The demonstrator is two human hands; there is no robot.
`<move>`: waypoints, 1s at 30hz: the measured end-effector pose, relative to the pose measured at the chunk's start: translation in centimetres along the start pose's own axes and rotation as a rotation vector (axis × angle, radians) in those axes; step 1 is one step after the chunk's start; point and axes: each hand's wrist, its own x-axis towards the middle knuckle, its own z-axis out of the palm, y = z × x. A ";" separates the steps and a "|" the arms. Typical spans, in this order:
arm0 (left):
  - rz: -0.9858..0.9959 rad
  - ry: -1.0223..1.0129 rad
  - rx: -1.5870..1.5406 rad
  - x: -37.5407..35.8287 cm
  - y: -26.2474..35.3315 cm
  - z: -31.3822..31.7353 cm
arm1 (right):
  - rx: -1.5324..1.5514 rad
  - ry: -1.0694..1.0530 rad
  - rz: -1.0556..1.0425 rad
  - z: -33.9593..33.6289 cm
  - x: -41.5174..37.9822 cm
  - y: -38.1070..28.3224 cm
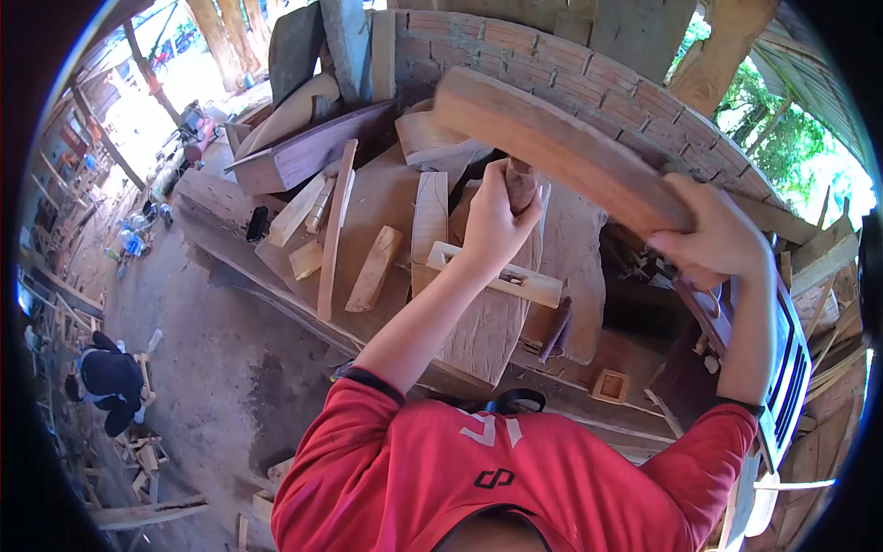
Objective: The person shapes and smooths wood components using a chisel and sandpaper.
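A thick reddish-brown wooden beam (pixel 561 152) is raised over the workbench, slanting from upper left down to the right. My right hand (pixel 713 225) grips its lower right end. Beneath the beam's left part, my left hand (pixel 501 216) is closed around a short rounded wooden piece (pixel 521 184), whose upper end meets or passes behind the beam; the contact is hard to make out. Below my left hand, a pale wooden bar with slots (pixel 524 283) lies across a wide plank (pixel 483 336) on the bench.
Several wood offcuts (pixel 374 269) and a long thin strip (pixel 337 230) lie on the bench's left. A purplish board box (pixel 308 152) stands behind them. A brick wall (pixel 552 69) borders the back. A small square frame (pixel 610 386) sits at the front right. A dark cap-like item (pixel 108 375) is lower left.
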 end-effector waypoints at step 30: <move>-0.013 -0.054 0.025 1.1 -0.3 -0.5 | 0.039 0.262 -0.101 2.8 0.7 0.0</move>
